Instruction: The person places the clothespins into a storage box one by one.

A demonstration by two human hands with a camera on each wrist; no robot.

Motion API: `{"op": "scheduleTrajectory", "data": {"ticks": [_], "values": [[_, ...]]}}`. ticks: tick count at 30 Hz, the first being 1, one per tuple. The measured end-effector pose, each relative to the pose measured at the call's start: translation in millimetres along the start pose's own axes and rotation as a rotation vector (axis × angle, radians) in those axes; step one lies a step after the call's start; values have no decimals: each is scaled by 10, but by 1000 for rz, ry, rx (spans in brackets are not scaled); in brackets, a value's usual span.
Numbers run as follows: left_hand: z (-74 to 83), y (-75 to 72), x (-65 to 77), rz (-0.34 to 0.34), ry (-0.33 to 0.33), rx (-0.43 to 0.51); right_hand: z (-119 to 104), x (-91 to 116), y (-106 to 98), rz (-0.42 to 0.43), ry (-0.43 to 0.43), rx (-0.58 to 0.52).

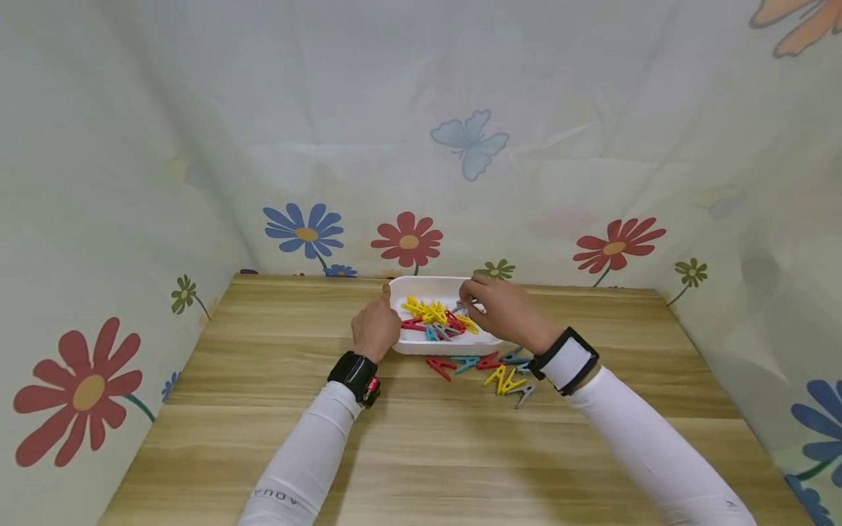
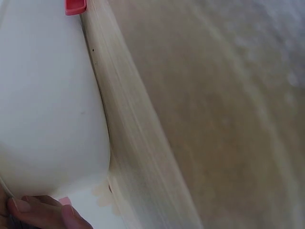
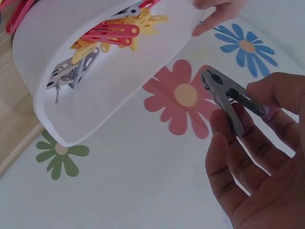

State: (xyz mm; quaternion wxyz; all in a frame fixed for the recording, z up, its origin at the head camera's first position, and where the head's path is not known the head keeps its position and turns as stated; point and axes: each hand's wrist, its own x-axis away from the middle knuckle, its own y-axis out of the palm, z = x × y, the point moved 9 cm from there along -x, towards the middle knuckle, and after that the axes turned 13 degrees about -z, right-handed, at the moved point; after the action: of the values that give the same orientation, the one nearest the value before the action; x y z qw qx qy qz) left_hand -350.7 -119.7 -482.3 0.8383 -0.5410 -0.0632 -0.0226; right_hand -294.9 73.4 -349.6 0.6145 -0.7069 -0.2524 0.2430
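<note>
My right hand (image 1: 506, 310) is over the right end of a white plastic tray (image 1: 454, 348). Between thumb and fingers it pinches a grey clothespin (image 3: 220, 89), seen plainly in the right wrist view. My left hand (image 1: 376, 326) grips the tray's left end, thumb along the rim; its fingertips (image 2: 40, 212) show at the tray wall in the left wrist view. Inside the tray lie yellow clothespins (image 1: 430, 313), red clothespins (image 3: 112, 32), a few grey ones (image 3: 83, 69) and a blue one (image 1: 430, 334).
Outside the tray's near side, several clothespins lie on the wooden table (image 1: 421, 438): red (image 1: 439, 367), blue (image 1: 465, 363), yellow (image 1: 503, 380) and grey (image 1: 523, 393). A flower-printed cloth (image 1: 368, 161) stands behind the table and along both sides.
</note>
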Motion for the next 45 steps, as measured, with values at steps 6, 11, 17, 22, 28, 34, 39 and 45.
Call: {"op": "scheduleTrajectory", "data": {"ticks": [6,11,17,22,28,34,39,45], "values": [[-6,-2,-12,-2,-4,-4,121,-281,183,-27,38,2],[-14,11,-24,-8,-10,-2,191,-485,389,-84,81,-16],[-44,24,-25,4,-25,0,180,-632,523,-117,85,-19],[-29,22,-33,9,-11,9,211,-688,668,-159,97,-25],[-35,36,-40,-1,-11,-3,258,-655,847,-271,149,-71],[-31,20,-58,9,1,-6,245,-566,841,-299,167,-60],[-31,33,-58,2,5,2,183,-432,744,-274,147,-72],[-17,-5,-65,10,9,-1,59,-171,554,-174,79,-56]]}}
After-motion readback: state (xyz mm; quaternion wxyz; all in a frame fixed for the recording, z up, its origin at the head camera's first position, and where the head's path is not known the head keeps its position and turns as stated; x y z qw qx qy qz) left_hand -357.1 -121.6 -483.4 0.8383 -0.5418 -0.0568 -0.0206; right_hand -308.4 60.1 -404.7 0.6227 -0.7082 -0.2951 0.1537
